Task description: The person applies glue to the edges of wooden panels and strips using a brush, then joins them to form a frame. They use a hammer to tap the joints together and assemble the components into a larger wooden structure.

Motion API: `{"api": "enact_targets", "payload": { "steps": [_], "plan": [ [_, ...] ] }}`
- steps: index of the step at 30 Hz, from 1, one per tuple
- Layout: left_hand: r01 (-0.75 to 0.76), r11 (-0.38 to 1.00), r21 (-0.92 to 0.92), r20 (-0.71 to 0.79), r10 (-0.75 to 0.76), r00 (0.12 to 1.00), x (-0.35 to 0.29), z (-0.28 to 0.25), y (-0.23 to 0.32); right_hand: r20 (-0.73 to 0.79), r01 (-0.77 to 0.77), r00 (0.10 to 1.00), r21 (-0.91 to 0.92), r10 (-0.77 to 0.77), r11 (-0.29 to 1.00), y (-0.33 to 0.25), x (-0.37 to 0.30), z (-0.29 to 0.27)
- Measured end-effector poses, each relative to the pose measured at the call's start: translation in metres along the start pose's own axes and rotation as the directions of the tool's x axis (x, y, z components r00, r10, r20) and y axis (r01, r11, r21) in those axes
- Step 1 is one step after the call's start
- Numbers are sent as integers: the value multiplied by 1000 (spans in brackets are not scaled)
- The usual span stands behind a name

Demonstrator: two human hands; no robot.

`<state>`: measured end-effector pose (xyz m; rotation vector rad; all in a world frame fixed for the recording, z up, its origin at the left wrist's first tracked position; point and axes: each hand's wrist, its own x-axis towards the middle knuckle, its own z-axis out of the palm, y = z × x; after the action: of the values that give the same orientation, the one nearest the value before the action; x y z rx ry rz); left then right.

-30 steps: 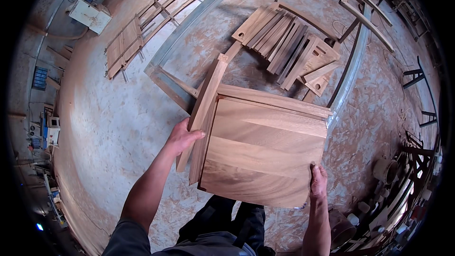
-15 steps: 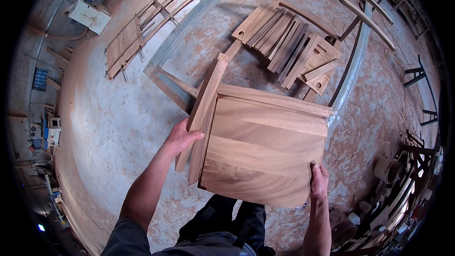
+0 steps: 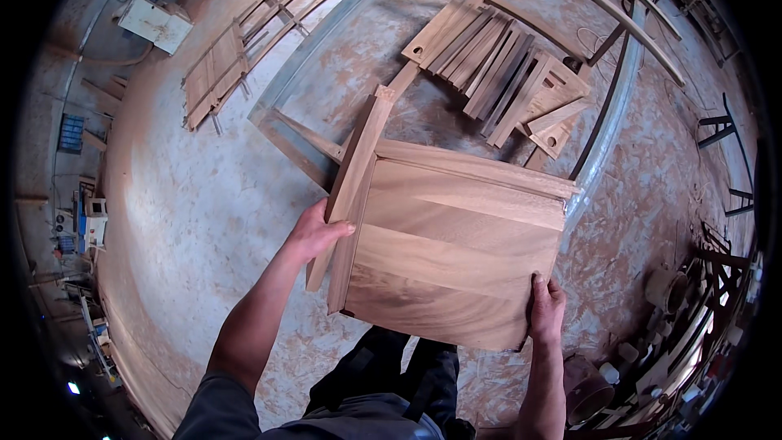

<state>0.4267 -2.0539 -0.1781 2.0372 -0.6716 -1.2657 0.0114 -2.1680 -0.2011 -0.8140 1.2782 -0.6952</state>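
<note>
A square wooden panel with wavy grain is tilted in front of me. A long wooden rail runs along its far edge, and an upright wooden stile lies along its left edge. My left hand is closed on a thicker wooden post beside that stile, thumb laid across the top; its other fingers are hidden underneath. My right hand grips the panel's right edge near the near corner, thumb on top and fingers curled at the side.
Beyond the panel, several wooden slats lie across a workstand. A metal rail runs along its left, a plastic-wrapped one along its right. Assembled wooden frames lie far left. Buckets and clutter crowd the right.
The panel has shifted slightly up and turned a little, its near edge rising. The dark gap between it and the left stile looks narrower. Both hands keep their grip.
</note>
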Motion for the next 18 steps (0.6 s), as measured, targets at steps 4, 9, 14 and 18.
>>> {"api": "enact_targets", "payload": {
  "steps": [4,9,14,18],
  "plan": [
    [9,999,35,-43,-8,999,-4,3,6,-54,-44,998,-52,42,998,-2,0,1],
    [-24,997,-70,-39,21,999,-1,6,-5,-135,-73,989,-157,52,985,-1,5,-2],
    [-60,986,-156,-17,58,998,-1,12,-4,-185,-70,983,-273,19,959,-6,5,1],
    [-39,985,-167,-12,38,999,-2,10,1,-196,-89,981,-438,2,895,-23,1,8]
  ]
}}
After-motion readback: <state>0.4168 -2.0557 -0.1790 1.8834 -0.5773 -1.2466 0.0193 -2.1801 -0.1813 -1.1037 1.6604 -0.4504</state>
